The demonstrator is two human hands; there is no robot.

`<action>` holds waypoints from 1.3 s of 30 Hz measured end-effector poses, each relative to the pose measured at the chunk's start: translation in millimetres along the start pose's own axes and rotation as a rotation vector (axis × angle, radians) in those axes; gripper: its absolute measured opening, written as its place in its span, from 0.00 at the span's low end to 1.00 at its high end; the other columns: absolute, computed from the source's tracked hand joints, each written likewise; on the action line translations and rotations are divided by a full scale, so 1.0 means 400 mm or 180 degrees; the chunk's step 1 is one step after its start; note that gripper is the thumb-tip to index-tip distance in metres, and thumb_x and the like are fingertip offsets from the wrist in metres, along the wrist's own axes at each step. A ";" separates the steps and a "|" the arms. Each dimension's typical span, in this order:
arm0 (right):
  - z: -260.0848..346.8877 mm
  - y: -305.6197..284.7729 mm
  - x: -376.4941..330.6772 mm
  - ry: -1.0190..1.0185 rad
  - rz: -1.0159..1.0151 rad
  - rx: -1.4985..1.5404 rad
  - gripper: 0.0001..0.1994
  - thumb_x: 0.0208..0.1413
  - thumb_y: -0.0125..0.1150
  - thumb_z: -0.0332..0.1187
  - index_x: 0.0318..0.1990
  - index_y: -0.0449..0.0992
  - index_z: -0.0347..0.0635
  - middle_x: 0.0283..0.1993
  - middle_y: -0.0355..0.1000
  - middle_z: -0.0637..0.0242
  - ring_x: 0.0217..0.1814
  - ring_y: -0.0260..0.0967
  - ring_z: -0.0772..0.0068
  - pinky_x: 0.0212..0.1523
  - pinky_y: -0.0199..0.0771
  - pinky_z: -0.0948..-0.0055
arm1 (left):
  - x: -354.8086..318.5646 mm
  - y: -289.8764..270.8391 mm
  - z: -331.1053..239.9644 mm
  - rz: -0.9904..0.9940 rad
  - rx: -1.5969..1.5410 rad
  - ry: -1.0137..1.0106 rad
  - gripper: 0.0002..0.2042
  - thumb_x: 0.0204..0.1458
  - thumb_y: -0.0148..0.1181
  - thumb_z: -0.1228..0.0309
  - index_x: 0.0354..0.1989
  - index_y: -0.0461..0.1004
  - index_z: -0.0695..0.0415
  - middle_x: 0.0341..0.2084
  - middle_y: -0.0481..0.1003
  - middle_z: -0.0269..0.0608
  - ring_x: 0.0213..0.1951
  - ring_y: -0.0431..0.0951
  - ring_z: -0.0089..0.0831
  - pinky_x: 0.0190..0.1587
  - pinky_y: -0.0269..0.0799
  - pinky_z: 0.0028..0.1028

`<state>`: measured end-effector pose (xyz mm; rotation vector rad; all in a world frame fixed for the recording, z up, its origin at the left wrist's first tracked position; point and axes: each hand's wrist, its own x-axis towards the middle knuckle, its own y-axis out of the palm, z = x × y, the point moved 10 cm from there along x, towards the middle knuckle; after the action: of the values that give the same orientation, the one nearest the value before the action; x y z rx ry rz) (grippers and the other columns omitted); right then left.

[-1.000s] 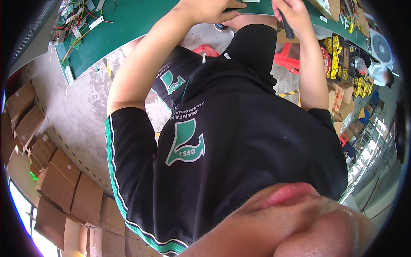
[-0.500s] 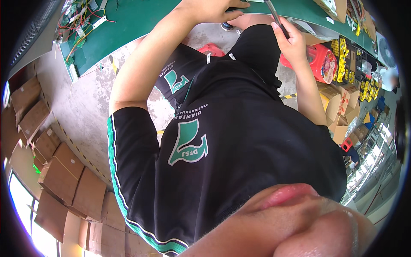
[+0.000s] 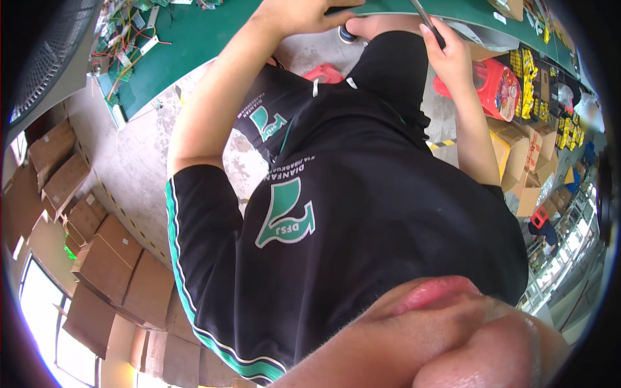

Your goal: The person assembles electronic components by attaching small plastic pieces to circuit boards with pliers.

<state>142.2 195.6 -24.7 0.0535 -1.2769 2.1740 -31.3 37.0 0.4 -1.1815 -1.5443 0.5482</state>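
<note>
My right hand (image 3: 451, 57) is closed around a slim, dark, pen-shaped tool (image 3: 429, 22) with a greyish shaft. The tool slants up past the green table's edge, and its tip is cut off by the top of the picture. At the top middle, my left hand (image 3: 299, 15) is at the near edge of the green table (image 3: 200, 29). Its thumb and fingers close on a small dark object (image 3: 345, 8), mostly hidden by the hand and the picture's edge, so its kind is unclear.
Circuit boards with red and yellow wires (image 3: 132, 48) lie on the table's left. A fan (image 3: 55, 71) stands farther left, above stacked cardboard boxes (image 3: 107, 265). Red plastic stools (image 3: 495, 90) and open cartons (image 3: 533, 152) are on the right.
The view has shifted slightly. My left hand appears a little higher and farther left, my right hand slightly farther right. Both keep their holds.
</note>
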 end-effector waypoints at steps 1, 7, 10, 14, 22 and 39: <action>-0.009 -0.006 -0.006 0.0006 -0.0014 0.0017 0.13 0.65 0.65 0.38 0.52 0.81 0.42 0.34 0.82 0.60 0.28 0.75 0.76 0.33 0.75 0.70 | 0.003 0.003 -0.004 0.0018 0.0011 0.0007 0.16 0.53 0.64 0.62 0.48 0.85 0.54 0.57 0.77 0.52 0.61 0.74 0.48 0.64 0.66 0.44; -0.081 0.015 -0.012 0.0723 -0.0217 0.1695 0.18 0.70 0.60 0.35 0.63 0.75 0.40 0.33 0.72 0.75 0.28 0.64 0.89 0.31 0.67 0.85 | 0.006 0.004 -0.029 -0.0035 0.0034 0.0108 0.15 0.53 0.64 0.64 0.46 0.85 0.55 0.59 0.76 0.50 0.63 0.73 0.48 0.66 0.64 0.45; -0.050 0.015 0.016 0.0649 -0.0263 0.1441 0.16 0.70 0.58 0.33 0.60 0.75 0.37 0.33 0.71 0.72 0.29 0.66 0.84 0.30 0.68 0.82 | 0.026 -0.016 -0.048 -0.0143 0.0393 0.0285 0.13 0.56 0.62 0.66 0.46 0.85 0.57 0.55 0.78 0.53 0.57 0.77 0.47 0.60 0.70 0.44; -0.051 0.053 0.095 0.0944 0.0191 0.2774 0.17 0.72 0.56 0.38 0.62 0.75 0.41 0.28 0.68 0.76 0.22 0.62 0.90 0.21 0.61 0.85 | 0.049 0.047 -0.020 0.0055 0.0751 0.0143 0.09 0.51 0.66 0.66 0.39 0.81 0.53 0.43 0.79 0.42 0.49 0.78 0.43 0.55 0.70 0.46; -0.033 0.161 0.305 0.1061 0.0909 0.3853 0.16 0.72 0.54 0.38 0.58 0.75 0.38 0.27 0.65 0.75 0.18 0.57 0.88 0.16 0.54 0.85 | 0.046 0.075 -0.039 -0.0626 0.0539 -0.1129 0.08 0.52 0.65 0.70 0.40 0.79 0.57 0.36 0.76 0.46 0.45 0.76 0.50 0.51 0.72 0.44; 0.061 0.317 0.517 0.0313 0.3928 0.5535 0.13 0.69 0.58 0.39 0.51 0.72 0.40 0.21 0.59 0.74 0.12 0.49 0.90 0.10 0.45 0.86 | 0.321 -0.570 0.315 -0.1350 0.0200 -0.2514 0.15 0.55 0.71 0.59 0.31 0.81 0.61 0.20 0.80 0.33 0.24 0.79 0.19 0.27 0.71 0.24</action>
<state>-98.4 231.4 -43.0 -0.1904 1.3530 3.4116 -230.2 87.6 206.1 -0.5580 -2.3449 0.8166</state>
